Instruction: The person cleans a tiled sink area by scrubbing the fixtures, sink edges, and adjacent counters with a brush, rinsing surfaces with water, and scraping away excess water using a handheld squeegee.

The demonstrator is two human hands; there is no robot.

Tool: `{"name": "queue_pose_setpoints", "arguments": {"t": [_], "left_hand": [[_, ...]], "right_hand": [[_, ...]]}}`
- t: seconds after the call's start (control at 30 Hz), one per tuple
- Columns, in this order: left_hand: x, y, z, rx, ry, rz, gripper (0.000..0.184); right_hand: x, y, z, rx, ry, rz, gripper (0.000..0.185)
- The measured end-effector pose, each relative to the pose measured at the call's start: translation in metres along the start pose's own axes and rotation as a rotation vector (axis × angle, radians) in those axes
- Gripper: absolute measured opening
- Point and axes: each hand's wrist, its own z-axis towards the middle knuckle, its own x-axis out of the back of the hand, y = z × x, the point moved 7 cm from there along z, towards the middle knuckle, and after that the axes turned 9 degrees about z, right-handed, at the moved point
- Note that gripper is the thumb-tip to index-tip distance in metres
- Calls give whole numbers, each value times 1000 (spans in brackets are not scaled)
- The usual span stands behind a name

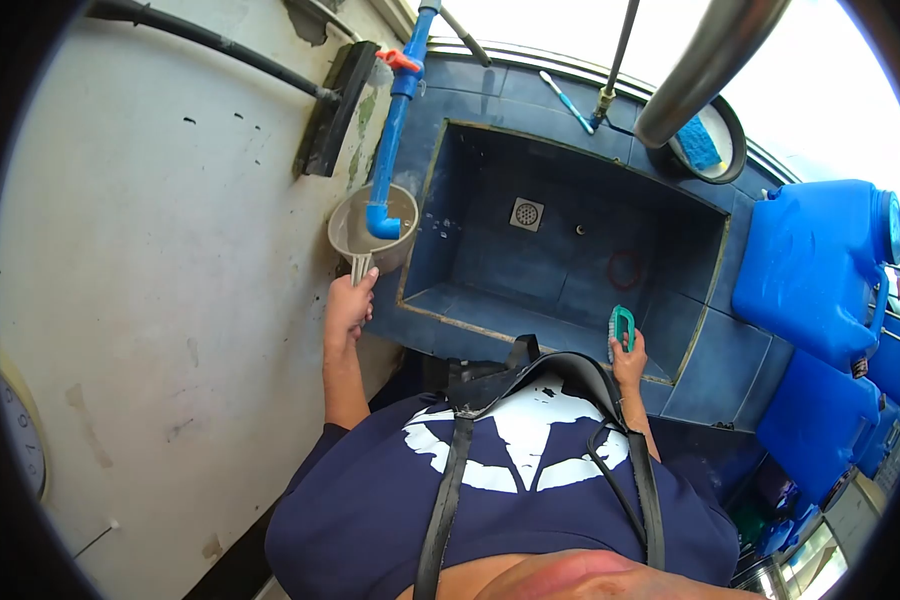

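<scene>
My left hand (349, 305) is closed around the handle of a beige plastic dipper (345, 225). The dipper is held under the elbow outlet of a blue pipe (390, 150) that has a red valve handle (398, 61). Whether water runs from the outlet, I cannot tell. Over the near right side of the sink, my right hand (629, 362) grips a green scrub brush (623, 327). The dark blue tiled sink (510, 285) has a square metal drain (526, 214) in its bottom. A reddish ring (625, 268) shows at the sink's right side.
A toothbrush (567, 102) lies on the back ledge near a thin metal tap (603, 105). A round dark-rimmed container (735, 145) with a blue sponge (698, 145) stands at the back right, partly behind a thick metal pipe (705, 70). Blue jerrycans (805, 270) line the right side.
</scene>
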Motion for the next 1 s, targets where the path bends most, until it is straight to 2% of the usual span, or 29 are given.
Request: {"name": "queue_pose_setpoints", "arguments": {"t": [0.33, 0.57, 0.67, 0.77, 0.83, 0.87, 0.93, 1.0], "left_hand": [[-31, 54, 17, -282, -13, -96, 30], [-51, 57, 3, -294, -45, -163, 26], [-54, 50, -1, -238, -88, -243, 23], [-50, 51, -8, -196, -30, -199, 26], [-45, 57, -6, -159, 64, 0, 32], [-47, 63, -4, -156, 63, 2, 32], [-47, 83, 2, -173, 203, 248, 40], [-55, 87, 21, -248, 254, 252, 42]], "right_hand": [[-2, 0, -1, 4, 3, -28, 55], [-1, -3, -3, -13, 2, -33, 55], [-2, -5, -3, -7, 1, -29, 56], [-2, -5, -2, -5, 2, -40, 58], [-3, -7, -1, -9, 5, -44, 60], [-4, -7, -1, -17, -9, -50, 59], [-7, -7, -1, -32, -19, -56, 58], [-6, -8, -1, -31, -31, -53, 59]]}}
